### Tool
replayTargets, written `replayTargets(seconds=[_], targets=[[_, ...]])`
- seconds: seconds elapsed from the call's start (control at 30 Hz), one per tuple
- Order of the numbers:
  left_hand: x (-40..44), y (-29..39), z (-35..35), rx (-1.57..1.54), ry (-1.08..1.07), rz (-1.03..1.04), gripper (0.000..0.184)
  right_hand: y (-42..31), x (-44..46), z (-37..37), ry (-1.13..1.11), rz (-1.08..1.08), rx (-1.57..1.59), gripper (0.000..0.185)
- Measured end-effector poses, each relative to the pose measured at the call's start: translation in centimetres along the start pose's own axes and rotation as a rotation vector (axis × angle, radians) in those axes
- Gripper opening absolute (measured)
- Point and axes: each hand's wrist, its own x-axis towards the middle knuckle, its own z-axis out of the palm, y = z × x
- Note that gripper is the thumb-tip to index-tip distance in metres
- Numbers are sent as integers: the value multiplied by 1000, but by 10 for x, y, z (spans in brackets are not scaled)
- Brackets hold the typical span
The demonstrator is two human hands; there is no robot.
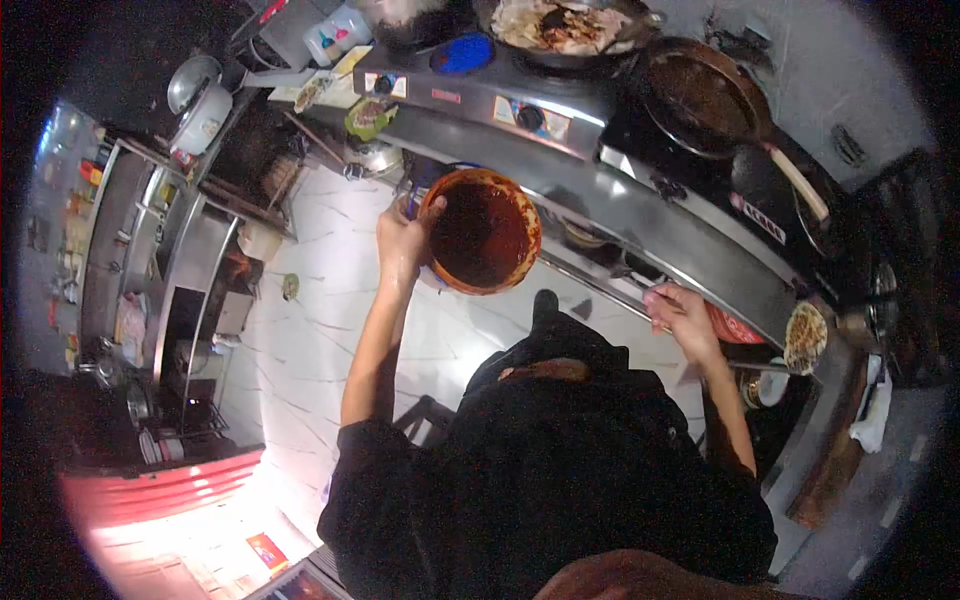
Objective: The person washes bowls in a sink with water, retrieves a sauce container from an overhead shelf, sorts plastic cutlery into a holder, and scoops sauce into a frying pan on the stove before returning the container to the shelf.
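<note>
My left hand (403, 242) grips the left rim of a round tub (532, 222), with the thumb over the edge. Dark reddish-brown sauce (480, 235) lies inside it, and more is smeared along the inner wall. The tub is held over the floor in front of the stove counter. My right hand (682, 316) is closed near the counter's front edge, fingers curled together. Whether anything small is in those fingers, I cannot make out. A red, rounded object (733, 325) is just beyond it, partly hidden by the wrist.
A steel stove counter (640, 225) runs across the front. On it are a wide pan (648, 28) of food and a dark frying pan (700, 100) whose wooden handle (797, 180) points toward me. Shelving (185, 270) stands left, and a brush-like item (805, 338) lies at right.
</note>
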Motion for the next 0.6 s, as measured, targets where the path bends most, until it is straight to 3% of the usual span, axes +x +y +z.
replayTargets(seconds=[0.1, 0.2, 0.33, 0.37, 0.5, 0.6], targets=[[48, 5, 3, -25, -13, -24, 23, -16, 58, 11, -94, -82, 75, 25], [94, 9, 7, -102, -36, -20, 21, -49, 97, 25, -140, -26, 355, 26], [154, 2, 7, -147, -104, -78, 21, -93, 118, 48, -60, -86, 361, 29], [169, -1, 8, -172, -128, -76, 21, -87, 126, 47, -147, -98, 438, 29], [215, -3, 17, -304, -237, -50, 21, -95, 153, 85, 218, -338, -231, 27], [249, -18, 17, -291, -325, -40, 20, -129, 163, 124, 511, -386, -751, 24]])
